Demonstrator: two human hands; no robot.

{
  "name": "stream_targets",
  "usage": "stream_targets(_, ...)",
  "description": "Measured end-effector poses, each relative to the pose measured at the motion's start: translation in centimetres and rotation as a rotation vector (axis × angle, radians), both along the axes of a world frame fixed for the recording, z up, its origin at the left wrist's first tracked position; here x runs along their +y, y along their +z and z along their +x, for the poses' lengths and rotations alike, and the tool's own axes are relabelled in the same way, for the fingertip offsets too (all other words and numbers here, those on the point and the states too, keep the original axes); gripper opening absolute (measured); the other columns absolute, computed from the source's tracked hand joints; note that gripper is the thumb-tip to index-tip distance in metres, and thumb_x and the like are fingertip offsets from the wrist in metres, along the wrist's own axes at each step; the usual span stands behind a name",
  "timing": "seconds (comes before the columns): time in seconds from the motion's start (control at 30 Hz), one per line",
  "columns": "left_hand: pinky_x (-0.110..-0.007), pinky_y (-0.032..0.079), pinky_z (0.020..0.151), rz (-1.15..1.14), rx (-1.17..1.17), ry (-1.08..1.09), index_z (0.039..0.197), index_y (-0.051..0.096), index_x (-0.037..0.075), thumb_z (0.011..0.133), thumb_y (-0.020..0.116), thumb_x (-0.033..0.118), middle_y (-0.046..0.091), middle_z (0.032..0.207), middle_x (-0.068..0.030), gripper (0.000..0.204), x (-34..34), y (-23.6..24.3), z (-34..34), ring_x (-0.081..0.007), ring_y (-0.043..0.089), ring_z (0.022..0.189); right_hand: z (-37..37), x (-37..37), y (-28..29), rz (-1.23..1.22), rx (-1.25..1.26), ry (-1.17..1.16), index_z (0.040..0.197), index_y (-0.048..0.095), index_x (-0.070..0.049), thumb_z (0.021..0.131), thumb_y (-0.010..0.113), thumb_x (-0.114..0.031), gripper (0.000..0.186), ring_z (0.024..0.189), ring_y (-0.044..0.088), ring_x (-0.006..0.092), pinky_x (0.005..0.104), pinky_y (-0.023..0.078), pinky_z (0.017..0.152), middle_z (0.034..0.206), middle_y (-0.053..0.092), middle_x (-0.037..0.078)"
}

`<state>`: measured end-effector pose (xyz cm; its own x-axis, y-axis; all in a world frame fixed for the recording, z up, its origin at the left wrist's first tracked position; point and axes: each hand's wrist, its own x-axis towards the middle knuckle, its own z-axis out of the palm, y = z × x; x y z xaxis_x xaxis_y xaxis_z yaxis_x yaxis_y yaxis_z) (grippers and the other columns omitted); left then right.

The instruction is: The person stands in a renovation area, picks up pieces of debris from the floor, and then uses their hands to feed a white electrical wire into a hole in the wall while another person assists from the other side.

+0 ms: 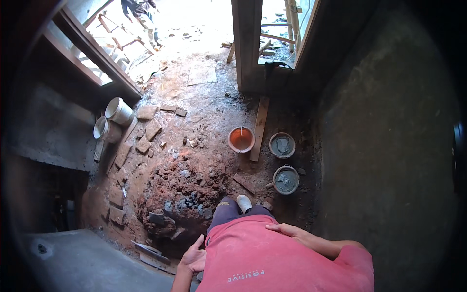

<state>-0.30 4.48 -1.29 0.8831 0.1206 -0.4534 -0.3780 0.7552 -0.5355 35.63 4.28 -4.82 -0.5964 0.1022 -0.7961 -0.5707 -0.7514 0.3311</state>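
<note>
My left hand [193, 255] hangs beside my left hip, palm partly showing, fingers loosely apart and holding nothing visible. My right hand [287, 231] lies on the front of my red shirt [262, 255] near the waist, fingers stretched out. Below, my white shoe [244, 203] stands beside a heap of reddish rubble [180, 190]. Ahead on the right are two buckets of grey mix [282, 145] [285, 180] and an orange-lined bucket [241, 139] beside a wooden plank [262, 112].
Two white buckets [119, 111] [107, 129] and broken slabs [146, 113] lie along the left. A concrete wall [384, 160] bounds the right, a grey ledge [82, 258] the lower left. Beyond the doorway, a person [140, 12] is near wooden frames [114, 36].
</note>
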Motion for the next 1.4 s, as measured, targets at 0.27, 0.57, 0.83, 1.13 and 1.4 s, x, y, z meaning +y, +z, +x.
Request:
stream_targets(0.27, -0.052, 0.026, 0.108, 0.012, 0.004, -0.139, 0.139, 0.027, -0.002, 0.087, 0.043, 0.063, 0.029, 0.145, -0.0226, 0.085, 4.3, 1.1, -2.6, -0.0388, 0.033, 0.131, -2.7, -0.9, 2.7, -0.143, 0.032, -0.208, 0.11, 0.057, 0.005, 0.089, 0.058, -0.011, 0.025, 0.09, 0.066, 0.0251, 0.0399, 0.056, 0.081, 0.102, 0.065, 0.019)
stream_targets(0.57, -0.053, 0.026, 0.108, 0.011, -0.014, -0.271, 0.138, 0.029, -0.002, 0.087, 0.043, 0.062, 0.03, 0.144, -0.0224, 0.083, 10.0, 3.9, -1.8, -0.039, 0.035, 0.13, -3.7, -0.7, 6.8, -0.144, -0.07, -0.305, 0.108, 0.059, 0.001, 0.089, 0.06, -0.014, 0.024, 0.088, 0.066, 0.0256, 0.0416, 0.054, 0.084, 0.1, 0.065, 0.016)
stream_targets(0.83, -0.053, 0.027, 0.108, -0.033, -0.04, -0.345, 0.137, 0.031, -0.001, 0.087, 0.044, 0.061, 0.032, 0.144, -0.0223, 0.081, 15.8, -0.2, 2.0, -0.0391, 0.036, 0.129, 0.2, 5.4, 1.2, -0.064, 0.038, -0.316, 0.101, 0.062, 0.002, 0.088, 0.061, -0.015, 0.021, 0.082, 0.068, 0.0234, 0.0387, 0.056, 0.079, 0.092, 0.068, 0.014)
stream_targets(1.13, -0.05, 0.028, 0.108, 0.199, 0.088, -0.402, 0.138, 0.03, -0.003, 0.088, 0.041, 0.061, 0.032, 0.143, -0.0233, 0.082, 30.0, -0.9, 14.9, -0.0362, 0.036, 0.129, 14.1, 20.6, -1.9, -0.017, -0.068, -0.297, 0.092, 0.061, -0.006, 0.082, 0.069, -0.017, 0.016, 0.076, 0.067, 0.0196, 0.0349, 0.057, 0.072, 0.088, 0.066, 0.007)
stream_targets(1.4, -0.036, 0.038, 0.103, 0.465, 0.354, -0.849, 0.136, 0.036, 0.0, 0.09, 0.029, 0.066, 0.047, 0.135, -0.0143, 0.081, 36.2, 1.4, 18.9, -0.0241, 0.052, 0.118, 20.4, 25.5, -3.2, 0.015, 0.091, -0.215, 0.105, 0.06, -0.004, 0.087, 0.064, -0.016, 0.022, 0.086, 0.067, 0.0224, 0.0379, 0.056, 0.079, 0.095, 0.067, 0.012)
